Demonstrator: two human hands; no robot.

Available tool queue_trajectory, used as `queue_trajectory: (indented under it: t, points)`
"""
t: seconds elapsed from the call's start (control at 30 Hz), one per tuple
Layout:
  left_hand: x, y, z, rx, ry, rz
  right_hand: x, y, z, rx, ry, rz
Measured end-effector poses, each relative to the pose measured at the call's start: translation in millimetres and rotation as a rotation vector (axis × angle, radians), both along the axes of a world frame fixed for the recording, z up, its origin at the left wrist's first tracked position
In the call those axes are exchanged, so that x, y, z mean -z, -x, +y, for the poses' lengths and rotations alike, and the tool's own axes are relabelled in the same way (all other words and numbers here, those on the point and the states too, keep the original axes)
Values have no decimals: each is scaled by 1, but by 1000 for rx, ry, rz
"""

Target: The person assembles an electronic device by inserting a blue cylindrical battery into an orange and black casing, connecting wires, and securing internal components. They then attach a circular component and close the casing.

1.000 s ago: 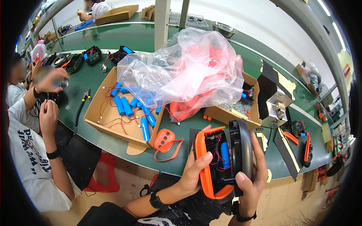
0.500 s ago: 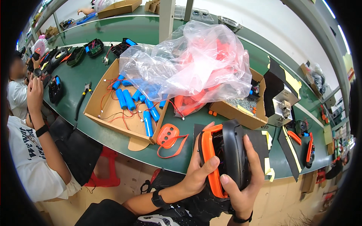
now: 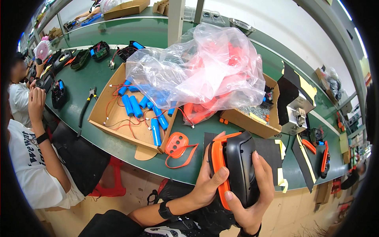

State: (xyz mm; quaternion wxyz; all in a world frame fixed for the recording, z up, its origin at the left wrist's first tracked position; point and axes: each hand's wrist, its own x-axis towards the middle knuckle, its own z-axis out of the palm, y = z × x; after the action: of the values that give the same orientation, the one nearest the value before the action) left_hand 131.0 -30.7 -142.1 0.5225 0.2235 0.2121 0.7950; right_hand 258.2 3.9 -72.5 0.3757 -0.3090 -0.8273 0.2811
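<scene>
L hand [image 3: 205,189] grips orange plastic rim [image 3: 217,157], R hand [image 3: 259,202] clasps blk shell [image 3: 241,170] (smooth, rounded).

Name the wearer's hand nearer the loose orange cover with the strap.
Left. The left hand is right of and below the orange cover in view, on the orange half of the case; the right hand is farther right, on its black half.

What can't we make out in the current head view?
All in the head view:
- Casing, inside: hidden by its black half.
- Left hand, some fingers: hidden behind the orange half.
- Right hand, forearm below the wrist: cut off by the lower edge.
- Orange parts, count and outlines: veiled by the crumpled plastic bag.
- Metal bits in the cardboard box, exact shape: too small.
</scene>
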Motion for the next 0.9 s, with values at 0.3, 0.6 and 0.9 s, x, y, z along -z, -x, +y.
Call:
queue_trajectory:
  t: [0.3,0.6,0.9]
  points:
    - [1,0,0,5,-2,7,-1,-1,-2,11,27,-7]
    - [4,1,1,17,-19,-7,-3,-2,-2,1,29,-16]
    - [-1,2,0,15,31,45,-1,-1,0,-13,7,-25]
